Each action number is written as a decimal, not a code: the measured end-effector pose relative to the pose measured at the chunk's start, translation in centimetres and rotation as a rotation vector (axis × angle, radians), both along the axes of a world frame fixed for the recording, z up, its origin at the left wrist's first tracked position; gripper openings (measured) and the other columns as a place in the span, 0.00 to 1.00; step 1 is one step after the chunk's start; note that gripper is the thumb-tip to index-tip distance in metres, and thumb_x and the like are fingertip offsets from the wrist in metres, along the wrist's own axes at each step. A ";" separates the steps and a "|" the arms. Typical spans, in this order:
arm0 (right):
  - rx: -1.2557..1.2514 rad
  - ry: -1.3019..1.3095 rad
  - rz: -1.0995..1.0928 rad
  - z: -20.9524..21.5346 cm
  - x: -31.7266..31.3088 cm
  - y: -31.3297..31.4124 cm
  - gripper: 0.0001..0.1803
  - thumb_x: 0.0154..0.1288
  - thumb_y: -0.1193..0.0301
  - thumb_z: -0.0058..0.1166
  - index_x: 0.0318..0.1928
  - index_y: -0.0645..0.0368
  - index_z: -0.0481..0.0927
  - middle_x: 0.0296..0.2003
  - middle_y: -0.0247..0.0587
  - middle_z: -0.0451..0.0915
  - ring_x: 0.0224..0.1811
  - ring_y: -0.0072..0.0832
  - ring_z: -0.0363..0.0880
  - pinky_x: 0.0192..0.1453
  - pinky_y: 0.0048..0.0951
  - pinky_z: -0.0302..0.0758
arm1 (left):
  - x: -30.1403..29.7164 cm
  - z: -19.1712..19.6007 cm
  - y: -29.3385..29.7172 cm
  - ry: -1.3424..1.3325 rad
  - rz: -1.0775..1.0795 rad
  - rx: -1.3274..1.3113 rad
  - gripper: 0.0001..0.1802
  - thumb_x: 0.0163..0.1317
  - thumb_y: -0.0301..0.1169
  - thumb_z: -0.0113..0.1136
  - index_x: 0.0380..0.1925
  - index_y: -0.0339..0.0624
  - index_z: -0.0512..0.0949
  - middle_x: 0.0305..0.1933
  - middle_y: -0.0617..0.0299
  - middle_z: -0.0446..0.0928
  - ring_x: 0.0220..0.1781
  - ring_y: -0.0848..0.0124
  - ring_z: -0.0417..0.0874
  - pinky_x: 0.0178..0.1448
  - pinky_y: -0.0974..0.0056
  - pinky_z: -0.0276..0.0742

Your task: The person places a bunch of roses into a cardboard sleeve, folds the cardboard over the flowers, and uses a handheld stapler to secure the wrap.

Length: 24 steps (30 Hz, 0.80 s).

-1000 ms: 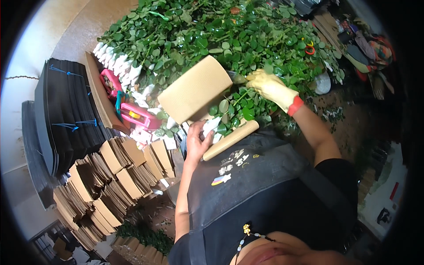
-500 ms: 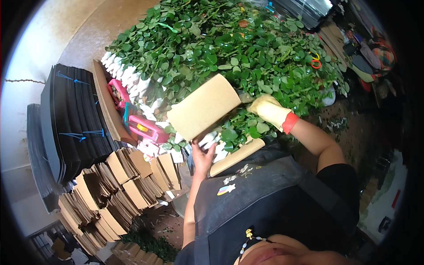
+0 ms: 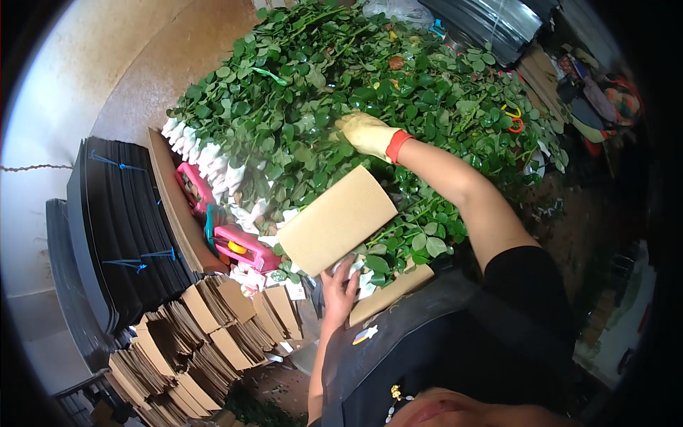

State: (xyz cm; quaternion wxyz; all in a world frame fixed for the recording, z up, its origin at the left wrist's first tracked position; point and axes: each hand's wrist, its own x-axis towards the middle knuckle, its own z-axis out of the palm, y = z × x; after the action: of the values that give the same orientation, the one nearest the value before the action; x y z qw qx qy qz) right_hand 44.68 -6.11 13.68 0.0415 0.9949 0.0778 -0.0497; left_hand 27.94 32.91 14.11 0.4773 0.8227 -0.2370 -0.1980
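A sheet of tan corrugated cardboard [image 3: 341, 220] lies slightly curved over a bundle of leafy cut stems [image 3: 409, 249] in front of me. My bare left hand [image 3: 339, 288] is at its near lower corner, fingers apart, against white-wrapped tips [image 3: 364, 274] that partly show there. Beyond the cardboard, my right hand [image 3: 366, 135], in a pale yellow glove with a red cuff, reaches into a large pile of leafy stems [image 3: 427, 121]. Its fingertips are lost among the leaves. Another tan cardboard piece [image 3: 390, 293] lies along the near edge, by my apron.
White-wrapped stem heads [image 3: 213, 160] line the pile's left side. Near them stand pink tape dispensers [image 3: 242, 245]. Folded cardboard stacks [image 3: 213, 327] and tied black sheets [image 3: 124, 228] rise at the left. Yellow-and-red-handled scissors [image 3: 514, 119] rest on the pile's right.
My right hand has left the cardboard's right edge and moved left and away, into the pile. My left hand stays at the near corner. The whole view has shifted slightly.
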 end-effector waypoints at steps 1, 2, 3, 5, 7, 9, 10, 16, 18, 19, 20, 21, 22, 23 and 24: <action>-0.003 0.200 -0.123 -0.8 1.9 0.3 0.22 0.62 0.71 0.66 0.58 0.56 0.85 0.58 0.46 0.84 0.66 0.39 0.80 0.71 0.39 0.76 | -0.1 0.5 0.0 0.025 0.018 0.002 0.23 0.66 0.28 0.72 0.61 0.47 0.84 0.68 0.41 0.68 0.65 0.46 0.78 0.63 0.54 0.81; -0.033 0.392 -0.247 -1.2 3.7 0.7 0.20 0.63 0.72 0.64 0.57 0.55 0.86 0.58 0.44 0.83 0.67 0.37 0.78 0.75 0.39 0.72 | -0.3 0.8 -0.1 0.048 0.037 0.000 0.23 0.66 0.27 0.72 0.62 0.47 0.84 0.68 0.41 0.68 0.63 0.46 0.79 0.60 0.55 0.83; 0.131 -0.086 -0.151 -0.2 2.6 1.4 0.18 0.62 0.75 0.60 0.53 0.54 0.86 0.54 0.43 0.84 0.64 0.35 0.79 0.76 0.37 0.69 | -0.7 0.3 0.2 0.064 0.087 -0.035 0.24 0.65 0.27 0.72 0.62 0.47 0.83 0.66 0.42 0.71 0.56 0.47 0.83 0.53 0.56 0.85; 0.303 -0.368 -0.071 8.9 -1.9 3.3 0.13 0.70 0.76 0.55 0.52 0.56 0.86 0.60 0.45 0.84 0.67 0.36 0.79 0.81 0.36 0.64 | -0.9 -1.0 0.9 0.106 0.078 -0.003 0.24 0.66 0.24 0.71 0.63 0.45 0.83 0.66 0.45 0.70 0.57 0.55 0.83 0.53 0.60 0.87; 0.351 -0.322 -0.060 6.6 -5.2 1.0 0.14 0.69 0.78 0.55 0.52 0.55 0.86 0.56 0.47 0.84 0.63 0.37 0.80 0.78 0.37 0.66 | -0.5 -1.2 0.6 0.060 -0.014 0.031 0.24 0.68 0.20 0.69 0.64 0.41 0.81 0.66 0.49 0.72 0.56 0.64 0.86 0.51 0.65 0.90; 0.275 0.020 -0.001 2.6 -7.5 -1.5 0.15 0.66 0.76 0.58 0.53 0.55 0.86 0.50 0.48 0.85 0.58 0.40 0.82 0.71 0.39 0.72 | -0.6 -1.2 0.2 0.076 0.027 0.007 0.23 0.66 0.24 0.71 0.62 0.43 0.83 0.58 0.48 0.77 0.52 0.57 0.85 0.52 0.59 0.86; 0.274 0.190 -0.014 0.8 -8.2 -2.8 0.16 0.65 0.76 0.59 0.53 0.55 0.86 0.48 0.48 0.85 0.56 0.41 0.82 0.68 0.39 0.75 | -0.8 -1.3 0.1 0.092 0.061 -0.010 0.22 0.64 0.28 0.73 0.59 0.45 0.84 0.51 0.46 0.81 0.49 0.49 0.84 0.52 0.53 0.82; 0.713 0.509 -0.059 10.5 -2.4 -3.5 0.23 0.73 0.65 0.57 0.66 0.51 0.79 0.57 0.52 0.85 0.58 0.44 0.84 0.63 0.43 0.81 | -2.0 -3.0 1.1 0.069 0.147 0.001 0.20 0.63 0.32 0.75 0.56 0.44 0.86 0.46 0.48 0.85 0.46 0.49 0.85 0.53 0.52 0.81; 0.701 0.189 -0.191 10.8 0.3 -2.6 0.21 0.74 0.65 0.55 0.64 0.54 0.81 0.59 0.50 0.85 0.61 0.44 0.84 0.66 0.43 0.80 | -1.7 -3.7 1.0 0.090 0.123 -0.011 0.20 0.63 0.32 0.76 0.55 0.43 0.86 0.46 0.48 0.85 0.46 0.50 0.85 0.52 0.53 0.81; 0.638 -0.040 -0.095 9.5 2.4 -2.2 0.19 0.74 0.66 0.54 0.61 0.56 0.84 0.58 0.48 0.86 0.61 0.45 0.83 0.66 0.43 0.80 | -1.6 -3.4 1.0 0.073 0.120 0.007 0.21 0.63 0.33 0.76 0.55 0.41 0.85 0.46 0.47 0.85 0.45 0.50 0.86 0.51 0.54 0.82; 0.530 -0.124 -0.084 7.8 4.5 -1.5 0.17 0.74 0.68 0.53 0.58 0.56 0.85 0.55 0.47 0.88 0.59 0.46 0.84 0.66 0.44 0.80 | -1.6 -3.1 1.0 0.069 0.127 0.009 0.21 0.63 0.33 0.76 0.55 0.41 0.85 0.46 0.47 0.85 0.45 0.50 0.86 0.51 0.54 0.82; 0.492 -0.238 -0.043 5.4 6.3 -0.6 0.16 0.73 0.67 0.55 0.57 0.57 0.85 0.54 0.47 0.87 0.59 0.44 0.84 0.66 0.43 0.80 | -1.6 -2.9 1.0 0.081 0.136 0.024 0.21 0.63 0.33 0.76 0.55 0.39 0.84 0.45 0.46 0.85 0.45 0.50 0.86 0.50 0.54 0.82; 0.452 -0.355 -0.002 4.1 8.1 0.3 0.16 0.72 0.67 0.56 0.56 0.58 0.85 0.52 0.46 0.87 0.58 0.43 0.84 0.65 0.41 0.79 | -1.3 -2.6 0.8 0.090 0.145 0.038 0.21 0.64 0.33 0.76 0.54 0.38 0.84 0.45 0.46 0.85 0.44 0.49 0.86 0.50 0.54 0.82; 0.298 -0.389 0.062 4.3 10.1 1.2 0.16 0.72 0.66 0.57 0.56 0.57 0.84 0.51 0.45 0.87 0.58 0.41 0.84 0.67 0.39 0.77 | -1.0 -1.8 0.7 0.051 0.120 0.060 0.21 0.64 0.34 0.76 0.54 0.36 0.83 0.45 0.45 0.85 0.44 0.49 0.86 0.49 0.54 0.83; 0.149 -0.422 0.126 4.6 12.1 2.6 0.16 0.71 0.66 0.58 0.56 0.57 0.83 0.51 0.44 0.86 0.58 0.39 0.84 0.68 0.37 0.76 | -1.0 -1.8 0.7 0.047 0.128 0.046 0.21 0.65 0.34 0.76 0.54 0.35 0.83 0.44 0.45 0.85 0.43 0.50 0.87 0.47 0.54 0.83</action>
State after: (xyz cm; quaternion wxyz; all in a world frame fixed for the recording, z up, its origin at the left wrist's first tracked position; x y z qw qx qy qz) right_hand 56.78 -3.48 18.25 -0.0138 0.9767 0.1331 0.1678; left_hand 26.90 33.63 12.34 0.4753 0.8421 -0.1678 -0.1918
